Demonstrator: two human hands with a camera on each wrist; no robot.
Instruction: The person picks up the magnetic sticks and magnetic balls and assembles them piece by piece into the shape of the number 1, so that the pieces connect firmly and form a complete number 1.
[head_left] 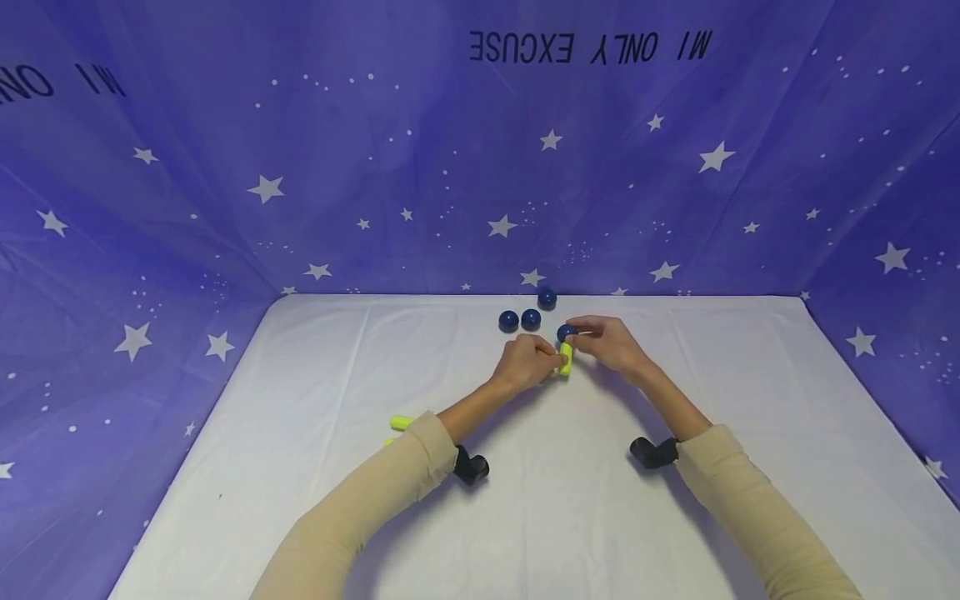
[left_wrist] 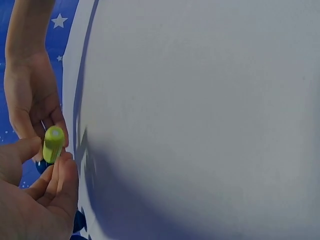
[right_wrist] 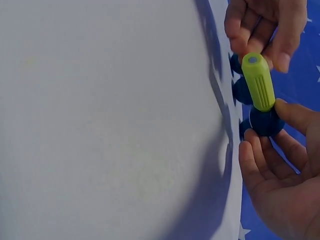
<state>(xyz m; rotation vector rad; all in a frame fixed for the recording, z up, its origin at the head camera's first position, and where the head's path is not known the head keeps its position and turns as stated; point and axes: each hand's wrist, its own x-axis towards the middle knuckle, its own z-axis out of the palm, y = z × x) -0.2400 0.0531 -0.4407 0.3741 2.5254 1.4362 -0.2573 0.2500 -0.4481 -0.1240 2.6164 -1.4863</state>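
A short yellow-green ribbed rod (right_wrist: 259, 82) with a grey dot on its end meets a dark blue ball (right_wrist: 266, 123), end against ball. My left hand (head_left: 522, 364) pinches the rod between thumb and fingers, as the left wrist view also shows around the rod (left_wrist: 53, 143). On the other side, my right hand (head_left: 613, 344) holds the ball with thumb and fingertips, the thumb close to where rod and ball meet. Both hands are near the table's far edge. In the left wrist view the ball (left_wrist: 41, 166) is mostly hidden behind the rod and fingers.
Just beyond my hands lie three more blue balls (head_left: 531, 319) by the far edge of the white-covered table (head_left: 555, 517). Yellow-green rods (head_left: 401, 422) lie beside my left forearm, partly hidden by the sleeve. A purple star-printed curtain (head_left: 420, 167) stands behind and at both sides.
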